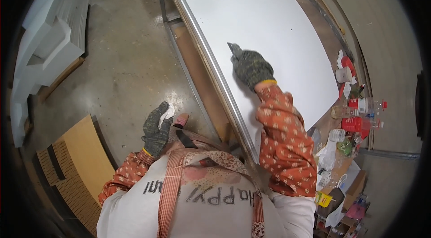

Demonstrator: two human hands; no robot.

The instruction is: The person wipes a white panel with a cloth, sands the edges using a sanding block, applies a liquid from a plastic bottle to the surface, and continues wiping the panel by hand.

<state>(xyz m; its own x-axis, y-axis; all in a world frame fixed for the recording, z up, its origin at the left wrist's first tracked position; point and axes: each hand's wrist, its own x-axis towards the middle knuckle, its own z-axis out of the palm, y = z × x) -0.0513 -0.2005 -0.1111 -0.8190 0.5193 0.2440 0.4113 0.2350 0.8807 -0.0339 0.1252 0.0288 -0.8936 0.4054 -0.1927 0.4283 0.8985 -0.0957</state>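
A large white panel (265, 18) lies flat on the workbench, with a metal-coloured strip (211, 54) along its left edge. Over the panel, near that edge, is my right hand (252, 67) in a dark grey-green knitted glove. Its fingers are closed on a small grey pointed blade (232, 48), whose tip points away from me; the hand covers the rest. My left hand (156, 131), gloved the same way, hangs beside my body, left of the bench. It is closed around a crumpled white cloth or tissue (166, 115). A tiny dark speck (291, 29) shows on the panel.
Plastic bottles (359, 123), a white cup (343, 75) and crumpled wrappers crowd the bench's right side. Stacked white panels (67, 27) stand on the floor at left. Nearer, a tan board (85, 143) leans with perforated brown sheets (72, 184). A metal bench frame (188, 76) borders the concrete floor.
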